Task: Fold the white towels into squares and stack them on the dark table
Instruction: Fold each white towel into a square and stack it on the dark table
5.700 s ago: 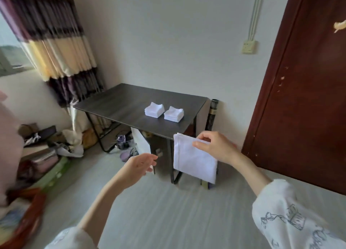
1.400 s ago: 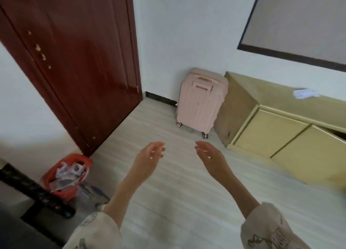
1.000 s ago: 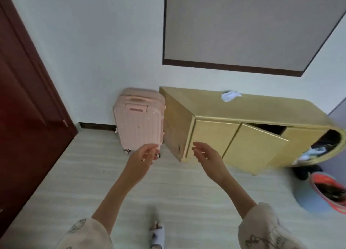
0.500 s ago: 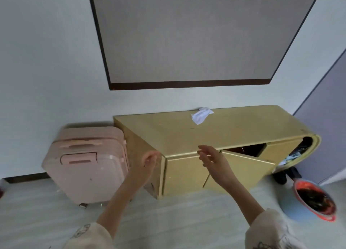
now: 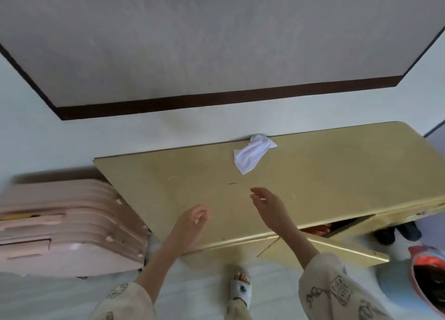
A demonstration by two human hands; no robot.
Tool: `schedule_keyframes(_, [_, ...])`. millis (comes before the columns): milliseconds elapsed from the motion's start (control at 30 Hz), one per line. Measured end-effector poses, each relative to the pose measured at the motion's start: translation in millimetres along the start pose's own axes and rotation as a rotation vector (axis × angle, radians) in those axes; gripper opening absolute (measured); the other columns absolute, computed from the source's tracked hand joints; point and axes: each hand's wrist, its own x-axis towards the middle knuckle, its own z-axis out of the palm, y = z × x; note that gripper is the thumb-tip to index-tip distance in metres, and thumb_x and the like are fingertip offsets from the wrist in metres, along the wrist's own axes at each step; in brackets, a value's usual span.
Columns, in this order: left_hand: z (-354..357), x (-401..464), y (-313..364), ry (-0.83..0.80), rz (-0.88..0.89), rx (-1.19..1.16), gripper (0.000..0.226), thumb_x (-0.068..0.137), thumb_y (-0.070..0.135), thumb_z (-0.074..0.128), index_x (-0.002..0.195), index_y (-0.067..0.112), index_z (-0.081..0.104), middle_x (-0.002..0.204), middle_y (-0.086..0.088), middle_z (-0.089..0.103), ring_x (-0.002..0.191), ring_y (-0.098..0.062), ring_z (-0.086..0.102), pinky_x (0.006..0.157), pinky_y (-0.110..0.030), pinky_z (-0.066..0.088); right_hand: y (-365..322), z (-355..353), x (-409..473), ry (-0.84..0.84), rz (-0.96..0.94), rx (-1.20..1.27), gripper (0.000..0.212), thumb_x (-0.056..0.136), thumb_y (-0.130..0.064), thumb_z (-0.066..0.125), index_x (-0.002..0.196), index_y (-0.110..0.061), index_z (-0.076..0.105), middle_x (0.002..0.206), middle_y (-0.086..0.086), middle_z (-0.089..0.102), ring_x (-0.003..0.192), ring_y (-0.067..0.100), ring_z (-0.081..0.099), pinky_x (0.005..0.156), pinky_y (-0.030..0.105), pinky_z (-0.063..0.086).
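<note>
right hand point(image 5: 269, 205) empty, fingers loosely spread, reaching forward over the yellow cabinet point(image 5: 325, 175) top; left hand point(image 5: 192, 219) also empty, fingers relaxed and slightly curled, hovering above the cabinet's front-left part. neither touches anything

target: one crumpled white towel point(image 5: 252, 154) lying unfolded at the back edge of the cabinet top, against the wall point(image 5: 120, 136). well ahead of the right hand, slightly to its right. no other loose towel visible here

progress, judged from this view: dark table not in frame, so stack status can't be read now. this towel is not picked up, not folded, not stacked. looks like a fetch step: grab it, carry back, fold to a square, add to the pile. whether it's the last one, can't tell

around: pink suitcase point(image 5: 67, 225) on the floor left of the cabinet, touching or just beside its end. cabinet door point(image 5: 337, 246) ajar on the right, something red inside. red-rimmed bin point(image 5: 428, 281) at far right. slippered foot point(image 5: 239, 288) at the cabinet base

vs earlier frames: 5.7 s ago the right hand held a white towel hanging at the table edge, two folded squares already on the table. since then view has swung away past the door to the cabinet, hands empty throughout. in the last half second the cabinet has grown in frame and the towel sits nearer the right hand, so the person has closed in
</note>
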Motion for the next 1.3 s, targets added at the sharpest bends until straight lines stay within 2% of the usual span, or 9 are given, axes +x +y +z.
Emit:
schedule_keyframes(133, [27.4,84.0,16.4,0.045,-0.1,-0.071,0.08,0.06,0.063,0.037,0.107,0.005,0.062,0.104,-0.011,0.068,0.097,-0.022,0.065,0.089,-0.037,0.049,23.6,-20.1,82.8,-0.108,0.018,-0.14,0.027,0.094,-0.015,0.049,0.119,-0.012,0.06,0.107,0.008,0.067,0.097,0.021,0.061,0.074,0.016,0.034])
schedule_keyframes(333, [57.1,148.5,9.6,0.081,-0.261,-0.099,0.014,0.091,0.02,0.054,0.101,0.012,0.061,0.092,-0.002,0.063,0.087,-0.018,0.06,0.08,-0.028,0.045,52.3,-10.4,183.9,-0.084,-0.02,-0.394,0.024,0.095,-0.012,0.042,0.101,-0.003,0.063,0.098,0.011,0.065,0.091,0.029,0.059,0.07,0.032,0.041])
schedule_keyframes(467, [64.0,161.8,-7.2,0.081,-0.324,-0.124,0.015,0.093,0.011,0.051,0.104,0.011,0.061,0.092,0.004,0.062,0.083,-0.01,0.058,0.077,-0.02,0.044,63.1,13.5,221.8,-0.148,-0.141,-0.549,0.024,0.093,-0.01,0.045,0.11,-0.005,0.062,0.107,0.012,0.06,0.102,0.029,0.053,0.074,0.033,0.039])
schedule_keyframes(600, [63.2,174.2,-15.7,0.118,-0.348,-0.15,0.015,0.093,0.01,0.05,0.1,0.017,0.061,0.097,-0.001,0.064,0.092,-0.017,0.061,0.086,-0.028,0.045,73.8,31.6,248.2,-0.202,-0.193,-0.719,0.029,0.092,-0.021,0.05,0.118,-0.009,0.056,0.115,0.009,0.055,0.105,0.028,0.05,0.076,0.033,0.039])
schedule_keyframes(733, [65.3,184.2,-19.6,0.128,-0.343,-0.086,0.02,0.094,0.011,0.048,0.109,0.01,0.061,0.097,0.002,0.063,0.09,-0.014,0.06,0.073,-0.007,0.041,79.2,45.0,261.4,-0.219,-0.23,-0.871,0.023,0.092,-0.022,0.047,0.109,-0.008,0.055,0.109,0.008,0.055,0.101,0.026,0.05,0.075,0.033,0.037])
schedule_keyframes(933, [66.3,191.4,-17.6,0.151,-0.396,-0.132,0.016,0.092,0.015,0.053,0.106,0.016,0.06,0.094,0.005,0.06,0.085,-0.012,0.056,0.082,-0.022,0.043,61.8,29.3,255.2,-0.335,-0.07,-0.441,0.019,0.092,-0.022,0.051,0.095,-0.007,0.063,0.098,0.005,0.06,0.094,0.023,0.053,0.074,0.029,0.038])
schedule_keyframes(1100, [57.5,206.5,35.6,0.172,-0.417,-0.609,0.005,0.092,0.024,0.054,0.088,0.022,0.058,0.084,0.003,0.057,0.079,-0.01,0.055,0.062,-0.023,0.047,6.1,-3.5,226.0,-0.444,-0.055,-0.241,0.015,0.091,-0.021,0.056,0.098,-0.009,0.061,0.087,-0.004,0.058,0.08,0.013,0.056,0.069,0.021,0.042])
schedule_keyframes(1200, [44.6,204.7,69.2,0.138,-0.335,-0.578,0.014,0.091,0.02,0.056,0.086,0.01,0.064,0.085,-0.007,0.063,0.084,-0.019,0.06,0.073,-0.031,0.054,-18.5,-20.0,205.1,-0.51,-0.07,-0.147,0.006,0.088,-0.011,0.059,0.086,-0.015,0.061,0.072,-0.007,0.058,0.057,0.0,0.054,0.058,0.015,0.042])
schedule_keyframes(1300, [27.6,193.2,86.3,0.157,-0.25,-0.487,0.016,0.087,0.015,0.061,0.082,0.001,0.067,0.076,-0.012,0.062,0.071,-0.019,0.061,0.076,-0.035,0.054,-40.0,-35.1,191.3,-0.52,-0.069,-0.071,0.008,0.086,-0.003,0.06,0.086,-0.008,0.065,0.065,-0.004,0.061,0.046,-0.003,0.056,0.057,0.013,0.048])
